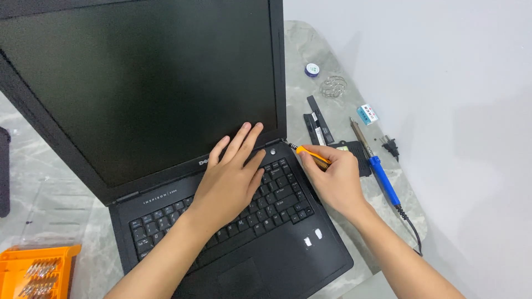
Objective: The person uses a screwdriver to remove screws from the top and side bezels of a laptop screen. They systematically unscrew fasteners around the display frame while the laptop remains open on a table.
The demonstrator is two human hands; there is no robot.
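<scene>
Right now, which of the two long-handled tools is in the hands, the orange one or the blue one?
The orange-handled screwdriver, gripped by the right hand at the laptop's hinge corner. The blue-handled soldering iron lies untouched on the table.

A grey marbled table [327,44] with a rounded far corner fills most of the view, its top glossy under soft, even light. To the right and beyond it lies a plain pale floor [460,83], smooth and unmarked, where faint shadows fall past the table's right edge. A dark shape [4,171] sits at the far left edge.
</scene>
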